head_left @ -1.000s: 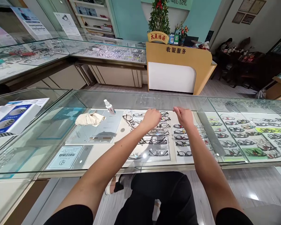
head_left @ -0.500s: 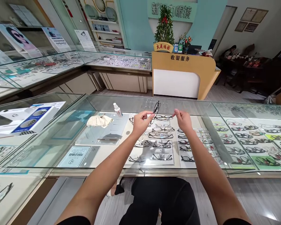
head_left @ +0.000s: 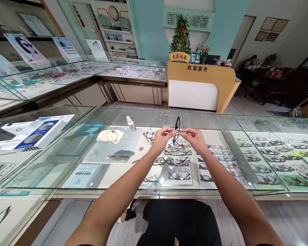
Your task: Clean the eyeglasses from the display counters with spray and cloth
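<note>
A dark-framed pair of eyeglasses [head_left: 178,123] is held up above the glass counter, its lenses turned nearly edge-on to me. My left hand [head_left: 163,138] pinches it from the left with thumb and forefinger. From the right, the fingertips of my right hand [head_left: 195,138] close on the same frame, close to the left fingertips. Under the glass below my hands lie rows of eyeglasses [head_left: 178,152]. To the left, a cream cloth [head_left: 110,136] lies crumpled beside a small white spray bottle [head_left: 130,123].
A blue-and-white box [head_left: 39,135] stands at the left on the counter. The glass showcase [head_left: 159,188] runs across in front of my legs. Further showcases [head_left: 277,153] continue to the right. Beyond is a wooden cashier desk [head_left: 227,77] with a plant [head_left: 181,37].
My right hand has moved left and taken hold of the eyeglasses that only my left hand held before. My left hand has shifted slightly right, and the view has tilted up a little.
</note>
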`<control>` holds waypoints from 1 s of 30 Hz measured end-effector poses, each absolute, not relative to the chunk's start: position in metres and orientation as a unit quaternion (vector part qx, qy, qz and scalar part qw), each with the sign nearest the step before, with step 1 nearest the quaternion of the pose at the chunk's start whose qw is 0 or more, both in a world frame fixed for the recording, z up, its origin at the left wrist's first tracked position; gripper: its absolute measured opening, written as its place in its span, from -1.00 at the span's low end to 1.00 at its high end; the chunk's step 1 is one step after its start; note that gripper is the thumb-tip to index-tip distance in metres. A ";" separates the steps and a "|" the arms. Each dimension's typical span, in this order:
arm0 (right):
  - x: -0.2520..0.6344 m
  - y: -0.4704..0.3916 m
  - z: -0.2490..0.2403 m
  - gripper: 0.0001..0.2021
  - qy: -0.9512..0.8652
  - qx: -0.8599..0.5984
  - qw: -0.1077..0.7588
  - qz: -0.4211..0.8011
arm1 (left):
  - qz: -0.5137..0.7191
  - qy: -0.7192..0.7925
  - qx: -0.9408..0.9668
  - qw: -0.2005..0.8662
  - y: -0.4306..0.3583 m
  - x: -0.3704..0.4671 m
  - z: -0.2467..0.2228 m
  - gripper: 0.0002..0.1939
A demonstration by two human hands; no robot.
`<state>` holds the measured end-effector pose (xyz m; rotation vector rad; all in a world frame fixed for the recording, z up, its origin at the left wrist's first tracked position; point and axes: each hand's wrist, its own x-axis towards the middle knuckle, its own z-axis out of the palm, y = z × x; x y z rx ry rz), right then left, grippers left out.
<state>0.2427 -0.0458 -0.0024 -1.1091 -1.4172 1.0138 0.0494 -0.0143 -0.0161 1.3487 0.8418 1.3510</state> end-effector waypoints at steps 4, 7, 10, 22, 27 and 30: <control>0.240 -0.045 -0.005 -0.53 -0.591 -0.455 0.504 0.436 | 0.542 0.351 0.535 0.545 -0.017 0.051 -0.016 -0.66; 0.237 -0.045 -0.004 -0.49 -0.588 -0.457 0.497 0.446 | 0.527 0.357 0.532 0.558 -0.018 0.050 -0.016 -0.61; 0.236 -0.046 -0.002 -0.51 -0.584 -0.454 0.496 0.455 | 0.514 0.354 0.541 0.564 -0.018 0.049 -0.015 -0.58; 0.257 -0.046 0.001 -0.61 -0.602 -0.513 0.509 0.340 | 0.516 0.356 0.568 0.533 -0.012 0.045 -0.018 -0.61; 0.278 -0.047 0.009 -0.64 -0.600 -0.593 0.527 0.104 | 0.490 0.366 0.629 0.479 -0.010 0.038 -0.012 -0.67; 0.284 -0.046 0.010 -0.60 -0.594 -0.612 0.522 0.002 | 0.469 0.373 0.664 0.447 -0.011 0.037 -0.009 -0.70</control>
